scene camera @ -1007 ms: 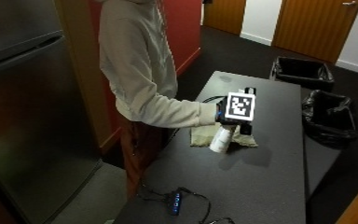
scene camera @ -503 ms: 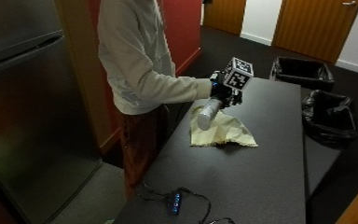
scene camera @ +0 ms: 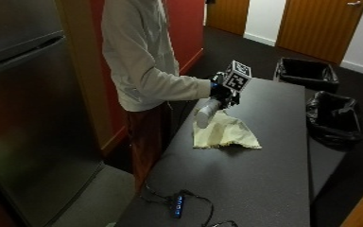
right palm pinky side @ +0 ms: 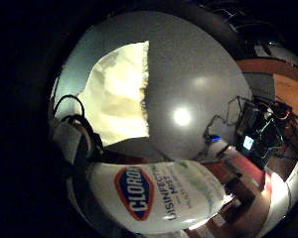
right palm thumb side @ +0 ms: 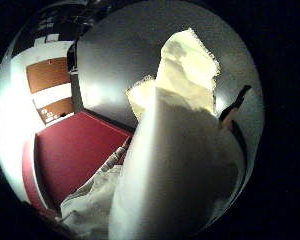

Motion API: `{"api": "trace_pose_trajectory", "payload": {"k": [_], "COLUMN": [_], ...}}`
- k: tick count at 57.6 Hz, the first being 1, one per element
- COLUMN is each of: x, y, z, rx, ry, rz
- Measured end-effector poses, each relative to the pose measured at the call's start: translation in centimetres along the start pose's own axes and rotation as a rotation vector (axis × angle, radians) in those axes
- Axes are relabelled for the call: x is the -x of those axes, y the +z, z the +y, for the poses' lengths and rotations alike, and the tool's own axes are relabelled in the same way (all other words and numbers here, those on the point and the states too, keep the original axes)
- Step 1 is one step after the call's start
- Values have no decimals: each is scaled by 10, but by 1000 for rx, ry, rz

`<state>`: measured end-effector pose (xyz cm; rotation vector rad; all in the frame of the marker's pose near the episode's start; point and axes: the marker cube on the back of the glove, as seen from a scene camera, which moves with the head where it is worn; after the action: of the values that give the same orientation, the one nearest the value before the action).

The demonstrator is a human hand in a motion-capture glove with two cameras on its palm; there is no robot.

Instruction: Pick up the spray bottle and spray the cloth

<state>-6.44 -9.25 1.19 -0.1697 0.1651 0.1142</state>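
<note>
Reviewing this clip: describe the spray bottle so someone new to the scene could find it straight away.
Start at the dark table and find the pale yellow cloth lying near its edge. Just above that cloth, the gloved right hand grips a white spray bottle, body hanging downward. Its Clorox disinfecting mist label sets it apart.

A dark grey table (scene camera: 263, 170) was seen with a pale yellow cloth (scene camera: 224, 134) spread flat on its top, near the edge beside the person. At the near end of the table, well apart from the cloth, a small device with blue lights (scene camera: 178, 205) and its black cables were laid
</note>
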Motion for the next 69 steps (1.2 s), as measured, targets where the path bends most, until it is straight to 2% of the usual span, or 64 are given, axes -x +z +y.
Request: {"api": "trace_pose_trajectory", "payload": {"k": [12,18,26,34,42,45,51,56,62,69], "x": [2,8,48,82,116,134,161,165,203,208], "y": [-10,-15,-39,-74,-87,-86,-74,-48,-32,14], "z": [0,-2,-9,-14,-25,-38,-69,-89,-112,-149], "rx": [-34,-97,-258,-410,-476,-530,-630,-622,-602,-560], "ry": [-1,-33,-122,-288,-425,-433,-402,-402,-440,-382], "rz": [-4,-99,-455,-810,-1122,-1215,-1289,-1190,-1320,-1152]}}
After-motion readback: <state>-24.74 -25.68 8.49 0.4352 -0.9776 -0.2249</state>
